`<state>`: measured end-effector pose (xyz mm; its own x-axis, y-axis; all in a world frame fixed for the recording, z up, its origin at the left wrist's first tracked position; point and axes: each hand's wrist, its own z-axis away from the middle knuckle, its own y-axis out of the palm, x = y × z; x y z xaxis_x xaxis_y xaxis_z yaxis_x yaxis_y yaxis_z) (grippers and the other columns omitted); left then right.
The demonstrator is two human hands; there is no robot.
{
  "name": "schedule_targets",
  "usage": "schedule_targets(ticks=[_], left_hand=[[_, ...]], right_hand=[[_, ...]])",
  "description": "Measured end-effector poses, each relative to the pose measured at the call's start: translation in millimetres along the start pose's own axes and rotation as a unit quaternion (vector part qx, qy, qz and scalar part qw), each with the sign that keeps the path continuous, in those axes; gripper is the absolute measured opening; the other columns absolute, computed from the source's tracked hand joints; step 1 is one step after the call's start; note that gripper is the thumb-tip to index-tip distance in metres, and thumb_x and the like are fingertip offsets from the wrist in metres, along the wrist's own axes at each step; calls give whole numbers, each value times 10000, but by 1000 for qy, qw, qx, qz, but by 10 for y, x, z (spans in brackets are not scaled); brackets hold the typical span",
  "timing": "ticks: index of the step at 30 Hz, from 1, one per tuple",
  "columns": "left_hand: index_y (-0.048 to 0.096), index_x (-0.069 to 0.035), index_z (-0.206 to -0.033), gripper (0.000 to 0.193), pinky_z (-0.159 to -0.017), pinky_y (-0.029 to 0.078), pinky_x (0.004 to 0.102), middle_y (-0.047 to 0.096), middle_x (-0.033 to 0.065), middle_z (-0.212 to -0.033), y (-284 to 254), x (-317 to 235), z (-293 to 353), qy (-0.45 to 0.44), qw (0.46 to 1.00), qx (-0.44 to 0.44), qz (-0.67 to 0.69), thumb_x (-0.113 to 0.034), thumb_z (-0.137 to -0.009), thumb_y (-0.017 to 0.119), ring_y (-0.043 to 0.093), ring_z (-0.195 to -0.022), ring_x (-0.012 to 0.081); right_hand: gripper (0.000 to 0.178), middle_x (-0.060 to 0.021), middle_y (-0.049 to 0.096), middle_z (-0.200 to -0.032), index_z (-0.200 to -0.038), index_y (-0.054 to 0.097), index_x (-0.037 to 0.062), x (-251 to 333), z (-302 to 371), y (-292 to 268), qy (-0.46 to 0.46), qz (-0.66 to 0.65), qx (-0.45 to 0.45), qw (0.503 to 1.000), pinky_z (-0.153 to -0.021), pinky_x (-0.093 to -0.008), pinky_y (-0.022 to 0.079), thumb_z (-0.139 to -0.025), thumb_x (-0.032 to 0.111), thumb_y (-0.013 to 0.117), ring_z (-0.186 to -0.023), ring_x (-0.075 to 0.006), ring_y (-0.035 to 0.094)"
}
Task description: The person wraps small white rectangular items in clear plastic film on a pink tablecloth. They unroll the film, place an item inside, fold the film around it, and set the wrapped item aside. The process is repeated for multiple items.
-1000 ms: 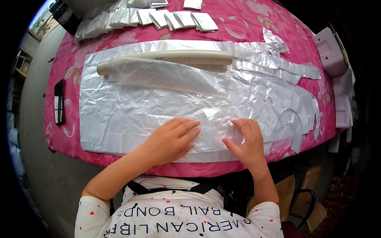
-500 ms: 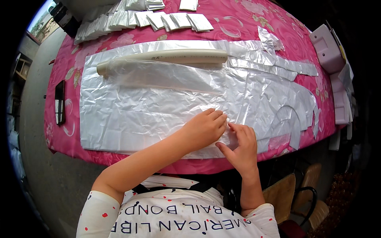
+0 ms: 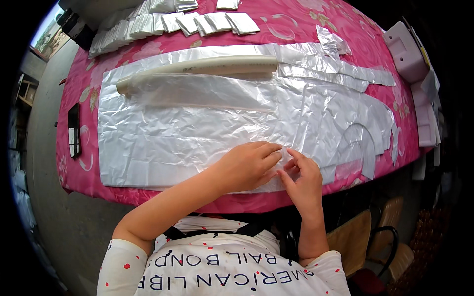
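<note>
A wide stack of thin, whitish see-through plastic bags (image 3: 163,133) lies flat and wrinkled across the table, with long handle-like strips at its right end. Over its near edge, right of the middle, my left hand (image 3: 254,165) bends its fingers down and pinches a bit of the film (image 3: 285,156). Facing it closely, my right hand (image 3: 303,176) has thumb and forefinger curled around the same bit of film. A cream plastic pipe (image 3: 222,65) rests along the far side of the stack, with a loose sheet of film (image 3: 197,91) spread from it toward me.
Several folded plastic packets (image 3: 197,23) line the table's far left edge. A phone (image 3: 73,130) lies left of the stack on the pink flowered tablecloth (image 3: 81,175). Crumpled film (image 3: 332,42) sits at the far right, lilac boxes (image 3: 406,52) beyond it. Chairs (image 3: 353,241) stand at lower right.
My left hand has come slightly nearer to me, and a bit of film now stands up between both hands. My right fingers have curled in around it. The view has shifted slightly.
</note>
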<state>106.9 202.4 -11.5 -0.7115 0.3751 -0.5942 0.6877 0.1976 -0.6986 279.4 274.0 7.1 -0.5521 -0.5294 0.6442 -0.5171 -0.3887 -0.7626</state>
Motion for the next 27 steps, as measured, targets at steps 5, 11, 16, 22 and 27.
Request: schedule_targets(ticks=[5,11,16,22,27], left_hand=[[510,11,-1187,616,-912,447,376,527,154,-1198,6,-54,-13,-22,998,43,-39,-266,-681,726,535,-1069,302],[495,9,-1212,644,-849,479,360,540,140,-1175,155,-140,-22,-70,996,-22,-52,-204,-653,734,563,-1006,285],[579,5,-1126,414,-773,507,328,627,116,-1029,12,-95,-24,-172,977,-77,101,-133,-750,683,626,-880,217],[623,-3,-1062,247,-774,526,305,649,113,-1043,-395,48,-65,-388,753,-206,491,-188,-928,529,634,-946,186],[587,21,-1085,259,-801,532,291,635,123,-1062,-711,381,185,-417,678,-301,526,-176,-936,509,621,-989,197]], right_hand=[[411,-32,606,-710,-1100,604,43,18,-3,-4,66,-111,1,992,-635,-240,433,-703,-11,695,-610,-111,531],[381,2,604,-736,-1127,579,0,69,-84,-27,109,-298,11,948,-660,-203,429,-756,-12,665,-659,-59,527],[358,-19,604,-831,-1156,552,-16,91,-212,0,29,-406,11,913,-754,-233,431,-823,68,655,-785,-80,543],[333,-30,607,-893,-1149,564,-1,168,-292,28,6,-428,-15,903,-799,-246,429,-869,165,633,-831,-96,552],[307,-40,614,-893,-1117,589,11,164,-293,125,8,-358,-19,934,-779,-256,442,-852,156,645,-827,-102,555]])
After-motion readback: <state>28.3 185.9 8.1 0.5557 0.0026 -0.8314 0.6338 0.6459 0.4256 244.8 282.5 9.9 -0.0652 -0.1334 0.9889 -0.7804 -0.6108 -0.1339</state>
